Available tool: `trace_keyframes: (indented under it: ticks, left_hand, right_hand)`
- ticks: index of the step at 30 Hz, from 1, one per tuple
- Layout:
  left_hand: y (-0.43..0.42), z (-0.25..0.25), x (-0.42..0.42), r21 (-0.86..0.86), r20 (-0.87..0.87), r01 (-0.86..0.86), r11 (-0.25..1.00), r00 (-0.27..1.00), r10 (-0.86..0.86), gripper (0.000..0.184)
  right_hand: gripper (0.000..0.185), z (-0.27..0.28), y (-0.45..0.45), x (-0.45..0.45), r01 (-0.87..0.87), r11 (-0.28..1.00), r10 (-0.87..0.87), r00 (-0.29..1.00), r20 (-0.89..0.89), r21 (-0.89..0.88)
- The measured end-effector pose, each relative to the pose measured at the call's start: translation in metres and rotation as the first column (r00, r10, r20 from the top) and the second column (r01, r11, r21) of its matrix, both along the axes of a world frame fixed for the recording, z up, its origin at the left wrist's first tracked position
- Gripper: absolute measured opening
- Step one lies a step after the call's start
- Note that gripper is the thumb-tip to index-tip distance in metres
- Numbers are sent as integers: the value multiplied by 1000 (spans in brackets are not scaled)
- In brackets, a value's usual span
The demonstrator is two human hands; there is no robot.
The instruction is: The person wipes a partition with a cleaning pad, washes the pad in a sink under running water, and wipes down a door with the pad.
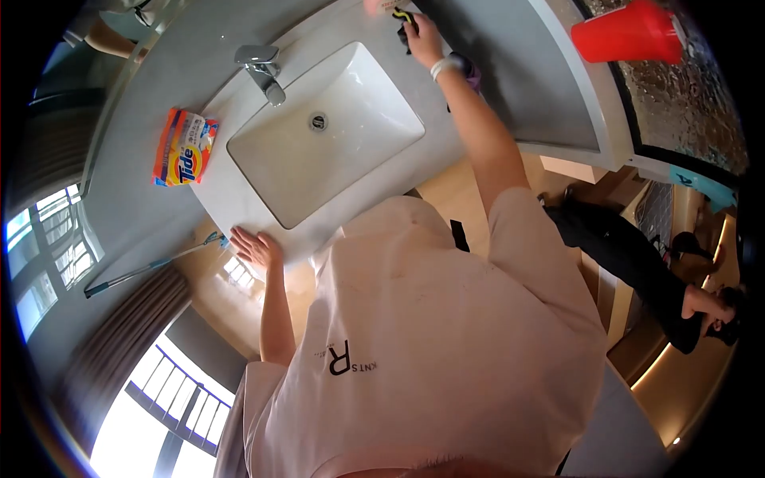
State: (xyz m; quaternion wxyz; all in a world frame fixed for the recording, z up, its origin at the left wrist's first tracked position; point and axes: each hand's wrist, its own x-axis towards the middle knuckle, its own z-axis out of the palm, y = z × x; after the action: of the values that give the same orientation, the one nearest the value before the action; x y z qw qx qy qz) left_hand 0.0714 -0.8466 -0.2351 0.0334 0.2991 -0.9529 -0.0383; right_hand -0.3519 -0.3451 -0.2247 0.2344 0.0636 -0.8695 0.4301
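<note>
My right hand (425, 41) is at the far right end of the washbasin counter, its fingers closed on a black-and-yellow item (404, 24) whose kind I cannot make out. A pink item (381, 6) with lettering lies just beyond, cut off by the view's top edge. Partly hidden behind my right wrist is a dark purple item (470, 73). My left hand (256, 248) rests flat at the counter's front left corner, fingers stretched out, holding nothing. Between my hands is the white rectangular sink (275, 171), with a chrome faucet (263, 72) behind it.
An orange Tide packet (185, 149) sits at the sink's left. A long-handled pole (151, 267) leans near the left corner. A red cup (627, 33) is at the upper right. Another person (625, 253) in black is at the right. A curtain (119, 350) hangs by the window.
</note>
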Motion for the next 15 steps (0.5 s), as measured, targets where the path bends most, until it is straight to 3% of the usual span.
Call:
trace_keyframes:
  ticks: [1,3,4,6,10,11,15]
  left_hand:
    - [1,-1,-2,7,4,-20,1000,1000,20,72]
    - [5,2,-1,6,24,-25,1000,999,25,72]
    - [4,-1,-2,11,27,-34,999,999,34,72]
    - [2,2,-4,-2,44,-17,1000,999,17,73]
    - [9,9,-4,4,38,-20,1000,999,20,72]
    - [11,10,-4,-3,38,-18,1000,999,18,72]
    - [9,8,-4,0,35,-7,1000,999,7,71]
  right_hand:
    - [25,-7,1,-3,2,1000,-2,1000,16,-7]
    - [33,-17,5,-5,-26,921,57,996,-69,388]
    - [33,-11,0,-5,-25,922,53,997,-61,387]
    - [50,-8,-15,1,-72,800,23,996,90,596]
    - [33,-14,-18,27,-120,843,197,976,-94,525]
    - [39,-16,-18,40,-197,865,209,978,26,462]
    - [38,-7,-18,93,-189,890,183,982,55,415]
